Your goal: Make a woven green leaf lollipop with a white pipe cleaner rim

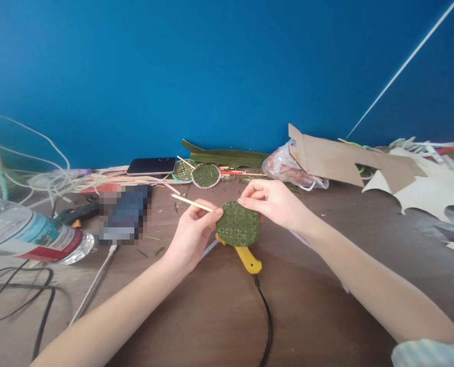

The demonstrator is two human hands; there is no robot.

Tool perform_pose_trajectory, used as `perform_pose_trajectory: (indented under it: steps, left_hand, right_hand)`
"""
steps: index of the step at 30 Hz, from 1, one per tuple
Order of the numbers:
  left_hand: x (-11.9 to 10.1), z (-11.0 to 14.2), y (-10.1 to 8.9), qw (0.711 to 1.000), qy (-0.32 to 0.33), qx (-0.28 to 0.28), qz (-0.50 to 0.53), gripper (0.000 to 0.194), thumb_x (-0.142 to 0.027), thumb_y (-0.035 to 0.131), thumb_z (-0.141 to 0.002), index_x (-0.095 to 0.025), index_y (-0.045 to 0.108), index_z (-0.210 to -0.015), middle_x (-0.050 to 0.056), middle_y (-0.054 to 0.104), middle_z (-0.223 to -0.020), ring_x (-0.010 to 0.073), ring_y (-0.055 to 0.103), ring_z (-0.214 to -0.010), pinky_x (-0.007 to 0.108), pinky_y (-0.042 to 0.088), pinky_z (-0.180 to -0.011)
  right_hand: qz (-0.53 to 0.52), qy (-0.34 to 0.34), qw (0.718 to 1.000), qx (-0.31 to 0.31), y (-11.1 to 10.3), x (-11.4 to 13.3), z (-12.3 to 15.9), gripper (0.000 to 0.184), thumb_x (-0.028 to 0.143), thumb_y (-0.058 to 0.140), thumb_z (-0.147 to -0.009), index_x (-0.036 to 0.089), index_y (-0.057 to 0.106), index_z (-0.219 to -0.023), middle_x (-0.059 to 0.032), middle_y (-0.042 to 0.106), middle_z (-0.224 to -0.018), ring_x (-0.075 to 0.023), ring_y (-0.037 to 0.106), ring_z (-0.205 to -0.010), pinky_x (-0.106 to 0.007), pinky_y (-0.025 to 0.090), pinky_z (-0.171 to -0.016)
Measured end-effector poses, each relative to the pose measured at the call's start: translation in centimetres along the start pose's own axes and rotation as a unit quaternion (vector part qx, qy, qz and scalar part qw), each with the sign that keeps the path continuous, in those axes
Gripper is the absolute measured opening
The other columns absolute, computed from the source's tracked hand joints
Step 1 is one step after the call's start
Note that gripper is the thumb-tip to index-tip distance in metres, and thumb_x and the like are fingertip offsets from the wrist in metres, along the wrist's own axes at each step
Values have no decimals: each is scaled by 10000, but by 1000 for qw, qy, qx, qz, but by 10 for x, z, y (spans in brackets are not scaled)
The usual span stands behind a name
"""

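Note:
A round, woven green leaf disc (238,223) is held up between my two hands. My left hand (193,232) pinches its left edge, and a thin pale stick (190,202) juts from the same fingers toward the upper left. At the disc's top edge, my right hand (274,205) grips with thumb and index finger. Partly hidden behind the disc is a yellow glue gun (248,260), its black cord (267,306) running down toward me.
Two edged woven discs (206,175) lie near the wall beside a black phone (151,166) and long green leaves (227,155). Left are a plastic bottle (31,229), a pixelated phone (125,214) and cables. Right are cut cardboard (334,153) and a plastic bag (284,165).

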State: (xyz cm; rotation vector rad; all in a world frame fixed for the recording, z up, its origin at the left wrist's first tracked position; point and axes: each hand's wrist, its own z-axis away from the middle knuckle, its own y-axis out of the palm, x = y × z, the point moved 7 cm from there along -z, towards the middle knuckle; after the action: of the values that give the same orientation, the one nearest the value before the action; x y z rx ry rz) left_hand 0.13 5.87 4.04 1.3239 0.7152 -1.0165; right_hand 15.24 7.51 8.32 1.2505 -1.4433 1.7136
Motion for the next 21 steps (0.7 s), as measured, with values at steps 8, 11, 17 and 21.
perform_pose_trajectory:
  steps: [8, 11, 17, 21]
  left_hand:
    - [1, 0, 1, 1000, 1, 11, -2, 199, -191, 772, -615, -160, 576, -629, -42, 565, -612, 73, 514, -583, 208, 401, -591]
    - [2, -1, 1, 1000, 2, 14, 1, 194, -186, 771, -617, -161, 579, -632, -42, 566, -613, 68, 509, -584, 198, 396, -582]
    - [2, 0, 0, 1000, 11, 13, 3, 187, -187, 760, -636, -162, 576, -653, -42, 558, -631, 65, 504, -600, 187, 394, -579]
    - [2, 1, 1, 1000, 15, 10, 4, 200, -212, 763, -636, -159, 571, -654, -43, 545, -617, 61, 490, -589, 180, 385, -563]
  right_hand:
    - [13, -22, 1000, -16, -3, 2, 1, 190, 362, 585, -776, 178, 554, -737, -9, 650, -629, -106, 532, -499, -243, 408, -484]
    - [16, -24, 999, -15, -2, 2, 1, 179, 351, 582, -777, 177, 555, -741, -11, 650, -626, -109, 539, -504, -245, 416, -487]
    - [16, -27, 999, -9, -2, 2, 1, 188, 360, 574, -785, 177, 555, -748, -17, 646, -638, -111, 540, -506, -244, 432, -475]
    - [25, -39, 999, -8, -1, 3, 2, 197, 373, 571, -795, 180, 560, -756, -22, 648, -671, -116, 549, -534, -242, 437, -480]
